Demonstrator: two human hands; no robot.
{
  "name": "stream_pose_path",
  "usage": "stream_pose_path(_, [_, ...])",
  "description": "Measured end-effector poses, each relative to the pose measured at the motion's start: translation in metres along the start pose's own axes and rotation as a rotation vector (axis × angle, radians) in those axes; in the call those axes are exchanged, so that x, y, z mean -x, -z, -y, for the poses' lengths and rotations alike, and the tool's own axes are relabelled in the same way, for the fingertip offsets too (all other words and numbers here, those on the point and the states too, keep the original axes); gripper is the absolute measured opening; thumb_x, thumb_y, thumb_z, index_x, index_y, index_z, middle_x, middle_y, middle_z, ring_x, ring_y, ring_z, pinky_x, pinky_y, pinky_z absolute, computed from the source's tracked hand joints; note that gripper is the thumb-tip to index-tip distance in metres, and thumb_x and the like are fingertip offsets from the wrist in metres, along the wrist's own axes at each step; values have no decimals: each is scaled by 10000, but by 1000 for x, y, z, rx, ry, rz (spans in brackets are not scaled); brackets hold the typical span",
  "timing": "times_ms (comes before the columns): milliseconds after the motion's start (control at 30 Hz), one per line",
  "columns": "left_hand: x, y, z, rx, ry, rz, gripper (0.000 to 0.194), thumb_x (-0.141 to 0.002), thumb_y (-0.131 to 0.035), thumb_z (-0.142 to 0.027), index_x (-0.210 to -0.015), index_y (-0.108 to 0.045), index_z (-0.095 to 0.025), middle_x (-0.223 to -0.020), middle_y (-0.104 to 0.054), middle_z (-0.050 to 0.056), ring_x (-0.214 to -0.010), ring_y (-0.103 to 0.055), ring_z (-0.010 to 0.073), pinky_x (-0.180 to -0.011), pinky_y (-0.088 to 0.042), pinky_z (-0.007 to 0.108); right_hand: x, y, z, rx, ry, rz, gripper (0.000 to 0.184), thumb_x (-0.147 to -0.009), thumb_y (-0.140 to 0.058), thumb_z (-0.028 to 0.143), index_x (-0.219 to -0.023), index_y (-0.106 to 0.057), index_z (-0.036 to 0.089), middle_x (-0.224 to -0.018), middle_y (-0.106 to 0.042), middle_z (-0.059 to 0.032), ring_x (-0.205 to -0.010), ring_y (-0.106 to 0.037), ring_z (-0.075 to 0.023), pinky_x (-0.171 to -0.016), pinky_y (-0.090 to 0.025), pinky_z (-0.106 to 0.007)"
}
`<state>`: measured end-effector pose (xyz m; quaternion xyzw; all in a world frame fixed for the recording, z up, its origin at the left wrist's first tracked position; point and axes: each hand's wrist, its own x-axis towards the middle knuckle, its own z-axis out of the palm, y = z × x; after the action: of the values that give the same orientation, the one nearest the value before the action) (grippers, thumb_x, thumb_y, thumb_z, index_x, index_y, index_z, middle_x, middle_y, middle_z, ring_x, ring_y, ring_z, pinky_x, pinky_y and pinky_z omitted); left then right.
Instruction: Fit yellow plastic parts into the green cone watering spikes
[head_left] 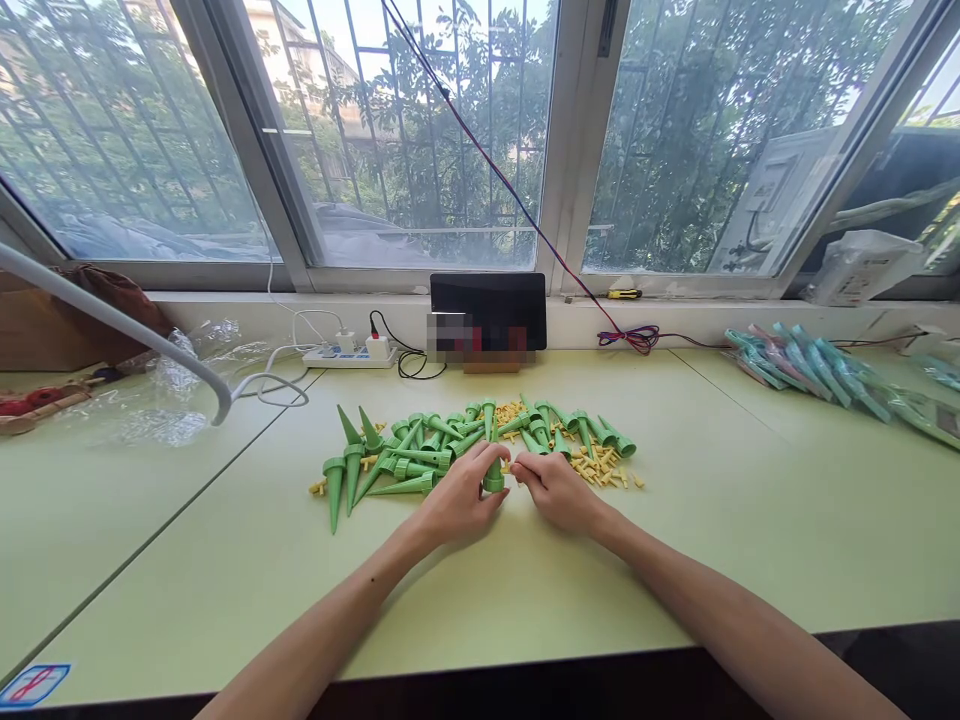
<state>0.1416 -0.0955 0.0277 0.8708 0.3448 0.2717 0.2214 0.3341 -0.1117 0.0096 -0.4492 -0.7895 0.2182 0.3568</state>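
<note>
My left hand (463,492) is closed around a green plastic spike (493,478), its wide capped end low and its point away from me. Close beside it, my right hand (556,488) pinches a small yellow plastic fitting (506,467) against the spike's side; the fingers partly cover the fitting. Just beyond both hands lies a heap of similar green spikes (420,460), pointing in many directions. Small yellow fittings (600,466) are scattered at the heap's right, with more behind and under the spikes.
A dark-screened device (487,312) stands by the window wall. Left of it is a power strip (349,355) with plugs and cables. A white curved tube (135,320) reaches in from the left. Packaged items (810,365) lie at the right; the table's front edge runs below my forearms.
</note>
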Motion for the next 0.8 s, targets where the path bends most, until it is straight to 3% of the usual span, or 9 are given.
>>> stream_pose_path(200, [-1, 0, 0, 8, -1, -4, 313, -821, -551, -133, -1116, -523, -234, -1062, -569, 39, -806, -569, 159, -682, -497, 280, -1, 0, 6, -34, -22, -51, 323, -1000, -414, 304, -713, -508, 189, -609, -491, 31, -551, -407, -116, -560, -291, -251])
stream_pose_path(400, [-2, 1, -1, 25, -16, -35, 325, -810, -545, -112, -1111, -533, -234, -1065, -587, 39, -828, -579, 162, -694, -504, 280, 1, -1, 8, -93, -18, -54, 104, -936, -527, 271, -930, -585, 186, -606, -479, 53, -544, -422, -117, -554, -317, -241])
stream_pose_path(800, [-1, -1, 1, 1, -13, -13, 318, -819, -546, -132, -1121, -521, -229, -1086, -586, 48, -847, -584, 174, -692, -504, 285, 0, -1, 5, -102, -6, -39, 146, -927, -524, 235, -787, -514, 192, -644, -486, 43, -576, -411, -113, -561, -308, -237])
